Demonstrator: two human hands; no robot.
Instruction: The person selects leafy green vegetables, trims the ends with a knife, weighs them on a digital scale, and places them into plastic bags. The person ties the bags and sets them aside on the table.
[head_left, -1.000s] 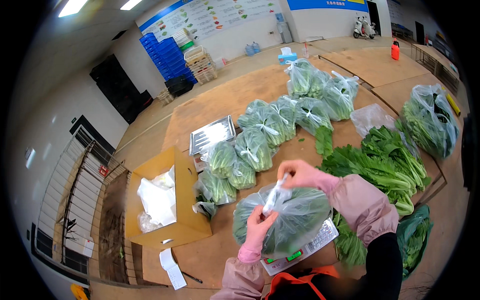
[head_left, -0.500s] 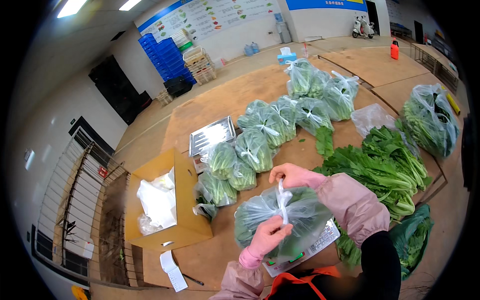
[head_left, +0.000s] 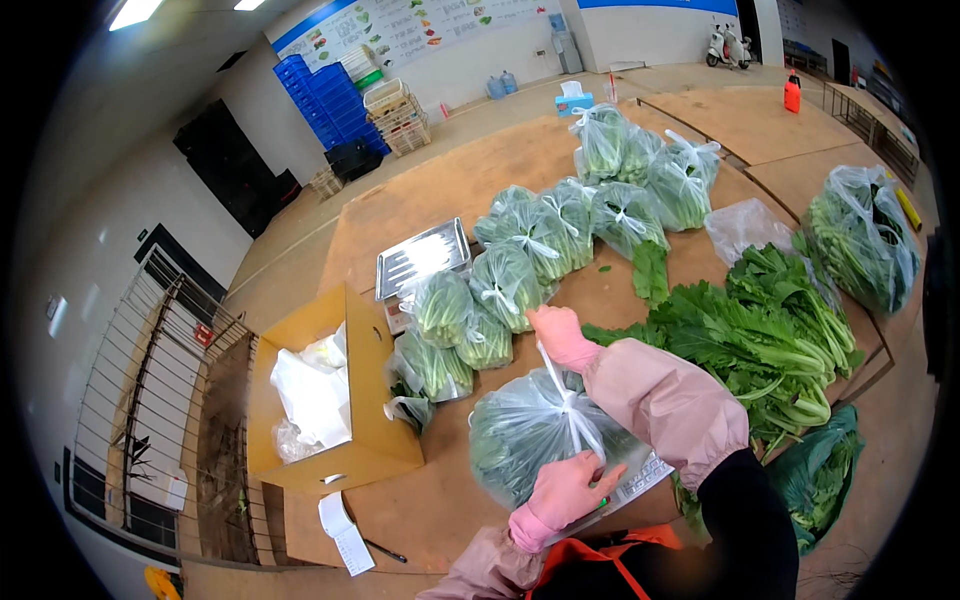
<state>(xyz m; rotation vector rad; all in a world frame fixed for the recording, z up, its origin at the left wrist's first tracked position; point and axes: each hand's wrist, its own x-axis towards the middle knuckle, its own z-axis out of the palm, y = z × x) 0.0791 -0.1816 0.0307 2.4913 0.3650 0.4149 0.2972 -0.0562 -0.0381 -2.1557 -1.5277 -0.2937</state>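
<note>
The right hand [head_left: 562,338] is clamped by its fingertips on a white strip [head_left: 552,368] of a clear plastic bag of leafy greens [head_left: 515,432], drawing it straight up and away from the knot; the left hand [head_left: 568,492] touches the bag's near side, some fingers spread, and whether it pinches the other loose end I cannot tell. The bag thus lies between the two hands, below and nearer the body than the right, just beyond the left. Everything rests on a broad brown wooden counter [head_left: 440,490]. On it, left of the bag, stands an open cardboard box [head_left: 372,430] with white plastic inside, its lower contents hidden. To the right, a heap of loose leafy greens [head_left: 745,335] spreads out, partly covered by the right sleeve [head_left: 665,400]. Beyond the bag, small tied bags of greens [head_left: 505,290] stand close together, overlapping so that some are half concealed. The bag and left hand cover most of a weighing scale [head_left: 640,480], leaving part of its keypad and a sliver of green light visible. Nearer the lower edge lie an open notepad [head_left: 345,535] and, just beside it, a dark pen [head_left: 386,551].
</note>
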